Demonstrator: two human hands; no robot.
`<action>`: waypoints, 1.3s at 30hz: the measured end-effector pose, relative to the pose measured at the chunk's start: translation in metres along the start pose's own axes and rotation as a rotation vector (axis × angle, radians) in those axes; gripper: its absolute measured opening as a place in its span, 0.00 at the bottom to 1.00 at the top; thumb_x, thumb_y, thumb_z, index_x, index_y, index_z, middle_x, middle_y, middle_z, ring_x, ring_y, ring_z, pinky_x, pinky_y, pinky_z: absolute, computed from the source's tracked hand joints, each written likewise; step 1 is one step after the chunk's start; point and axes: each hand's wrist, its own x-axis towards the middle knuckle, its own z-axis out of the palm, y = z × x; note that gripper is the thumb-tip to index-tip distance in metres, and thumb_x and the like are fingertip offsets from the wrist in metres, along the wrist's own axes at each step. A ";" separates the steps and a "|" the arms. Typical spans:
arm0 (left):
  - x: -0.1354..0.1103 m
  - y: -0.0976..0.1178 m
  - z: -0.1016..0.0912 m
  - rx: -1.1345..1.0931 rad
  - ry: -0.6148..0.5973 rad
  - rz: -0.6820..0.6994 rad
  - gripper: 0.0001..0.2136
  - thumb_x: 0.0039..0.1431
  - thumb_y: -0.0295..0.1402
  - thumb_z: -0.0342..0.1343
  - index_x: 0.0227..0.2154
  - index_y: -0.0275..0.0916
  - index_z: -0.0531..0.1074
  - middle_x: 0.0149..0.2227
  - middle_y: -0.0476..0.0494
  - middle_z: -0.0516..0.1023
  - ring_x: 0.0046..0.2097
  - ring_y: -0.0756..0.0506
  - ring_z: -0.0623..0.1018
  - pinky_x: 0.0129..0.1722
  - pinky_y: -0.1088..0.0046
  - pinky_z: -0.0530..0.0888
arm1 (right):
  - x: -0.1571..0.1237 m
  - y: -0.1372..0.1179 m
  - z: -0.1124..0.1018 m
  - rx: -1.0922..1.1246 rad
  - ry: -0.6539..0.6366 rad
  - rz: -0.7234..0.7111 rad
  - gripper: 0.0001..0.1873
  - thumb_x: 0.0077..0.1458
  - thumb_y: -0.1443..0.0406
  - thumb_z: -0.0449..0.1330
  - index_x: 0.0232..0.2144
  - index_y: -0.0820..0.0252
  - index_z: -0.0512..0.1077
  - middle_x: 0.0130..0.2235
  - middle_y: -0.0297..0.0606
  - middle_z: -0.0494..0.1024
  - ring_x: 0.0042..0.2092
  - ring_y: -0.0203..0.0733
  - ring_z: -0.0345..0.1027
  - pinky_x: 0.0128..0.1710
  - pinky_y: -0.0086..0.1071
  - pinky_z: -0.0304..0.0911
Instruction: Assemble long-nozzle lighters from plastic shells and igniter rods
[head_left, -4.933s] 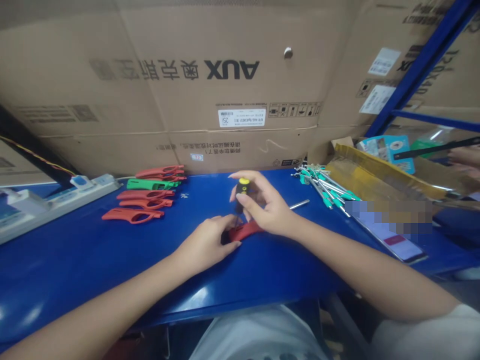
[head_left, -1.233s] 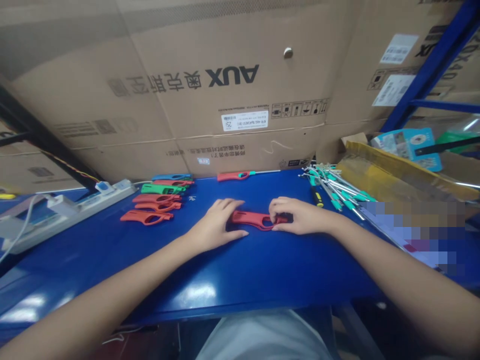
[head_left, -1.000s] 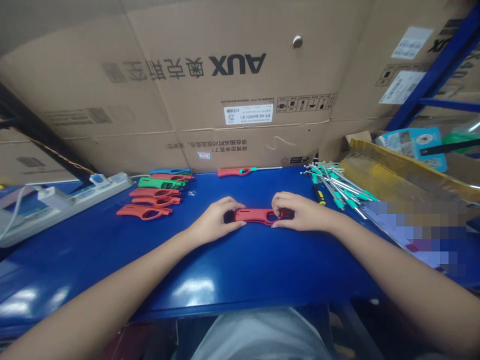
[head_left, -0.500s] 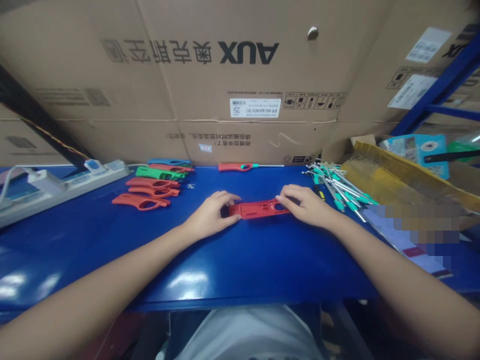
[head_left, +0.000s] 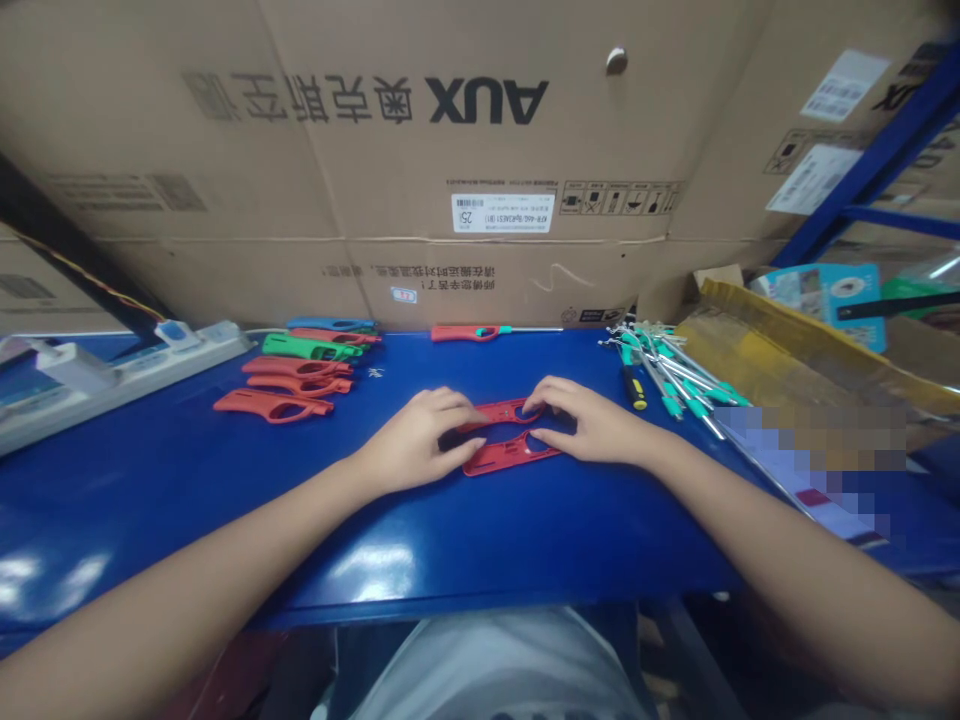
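Note:
Two red plastic halves of a utility lighter casing lie on the blue table, one farther and one nearer, with a gap between them. My left hand grips their left ends, and its fingers cover those ends. My right hand holds their right ends, with the fingertips around the openings. Farther left lie several red casing pieces and a green one. A whole red lighter with a metal nozzle lies along the back edge.
A black-and-yellow screwdriver and a bundle of green-handled metal rods lie to the right. A power strip runs along the left. Large cardboard boxes stand behind the table, and yellow packaging sits at right.
The red casing, a single closed piece earlier, now lies as two separated halves. Both hands have stayed on its ends, and the earlier screwdriver in my right hand is on the table.

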 end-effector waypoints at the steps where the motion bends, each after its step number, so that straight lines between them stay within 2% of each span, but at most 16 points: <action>1: 0.000 0.001 -0.001 0.013 -0.036 0.003 0.12 0.68 0.37 0.56 0.49 0.41 0.77 0.45 0.42 0.81 0.47 0.42 0.77 0.49 0.63 0.71 | 0.000 0.002 0.001 0.018 -0.002 -0.011 0.08 0.61 0.65 0.63 0.44 0.57 0.74 0.45 0.39 0.75 0.47 0.43 0.69 0.49 0.37 0.65; 3: 0.000 0.000 -0.001 0.011 -0.069 -0.006 0.11 0.67 0.35 0.56 0.48 0.40 0.77 0.43 0.43 0.81 0.46 0.42 0.78 0.47 0.64 0.71 | 0.001 0.005 0.004 0.044 -0.002 -0.016 0.04 0.61 0.66 0.63 0.39 0.58 0.75 0.40 0.38 0.76 0.43 0.41 0.69 0.45 0.35 0.66; 6: 0.000 -0.003 -0.003 -0.033 -0.074 -0.020 0.08 0.66 0.33 0.57 0.44 0.38 0.79 0.41 0.43 0.81 0.44 0.44 0.78 0.47 0.66 0.72 | 0.001 0.006 0.007 0.067 0.009 -0.007 0.03 0.60 0.66 0.64 0.37 0.58 0.76 0.38 0.37 0.76 0.39 0.39 0.69 0.40 0.33 0.66; 14: -0.002 -0.006 -0.014 -0.099 -0.134 -0.062 0.08 0.64 0.30 0.60 0.44 0.39 0.80 0.42 0.43 0.81 0.44 0.44 0.78 0.48 0.66 0.73 | 0.002 0.000 0.011 -0.025 0.026 -0.079 0.02 0.60 0.65 0.64 0.35 0.58 0.75 0.38 0.38 0.78 0.42 0.42 0.71 0.43 0.36 0.66; 22: -0.001 -0.010 -0.016 -0.130 -0.165 -0.101 0.07 0.63 0.29 0.62 0.42 0.39 0.81 0.40 0.43 0.81 0.42 0.45 0.79 0.45 0.69 0.74 | 0.002 -0.006 0.011 -0.081 0.016 -0.100 0.03 0.61 0.65 0.63 0.37 0.57 0.77 0.40 0.38 0.80 0.43 0.42 0.72 0.44 0.36 0.67; 29: -0.003 -0.011 -0.020 -0.113 -0.196 -0.055 0.09 0.63 0.35 0.62 0.44 0.40 0.81 0.42 0.42 0.80 0.44 0.44 0.78 0.47 0.68 0.74 | 0.003 -0.006 0.007 -0.189 -0.004 -0.136 0.04 0.62 0.63 0.63 0.36 0.58 0.76 0.39 0.38 0.80 0.42 0.43 0.72 0.45 0.36 0.66; 33: -0.002 -0.010 -0.021 -0.091 -0.197 -0.029 0.09 0.65 0.34 0.60 0.45 0.40 0.80 0.42 0.42 0.80 0.44 0.44 0.79 0.46 0.68 0.74 | 0.005 -0.009 0.007 -0.256 -0.013 -0.182 0.07 0.64 0.62 0.62 0.34 0.57 0.77 0.37 0.37 0.80 0.39 0.42 0.72 0.43 0.36 0.65; 36: -0.002 -0.011 -0.021 -0.080 -0.196 -0.014 0.09 0.66 0.33 0.58 0.45 0.41 0.80 0.42 0.42 0.80 0.43 0.44 0.79 0.46 0.68 0.74 | 0.005 -0.009 0.001 -0.296 0.064 -0.160 0.11 0.65 0.59 0.59 0.34 0.56 0.78 0.39 0.38 0.81 0.41 0.43 0.73 0.43 0.37 0.66; 38: -0.003 -0.012 -0.022 -0.068 -0.200 -0.011 0.09 0.66 0.33 0.57 0.45 0.41 0.80 0.42 0.42 0.80 0.43 0.44 0.79 0.45 0.68 0.74 | 0.004 -0.004 -0.010 -0.353 0.208 -0.035 0.13 0.66 0.58 0.57 0.35 0.56 0.78 0.41 0.40 0.81 0.44 0.45 0.73 0.44 0.38 0.66; 39: -0.003 -0.012 -0.023 -0.060 -0.203 -0.010 0.09 0.65 0.32 0.57 0.45 0.41 0.80 0.42 0.42 0.80 0.43 0.44 0.79 0.45 0.68 0.74 | 0.003 0.000 -0.017 -0.400 0.295 0.075 0.13 0.66 0.58 0.56 0.36 0.56 0.78 0.42 0.42 0.81 0.45 0.47 0.73 0.45 0.39 0.66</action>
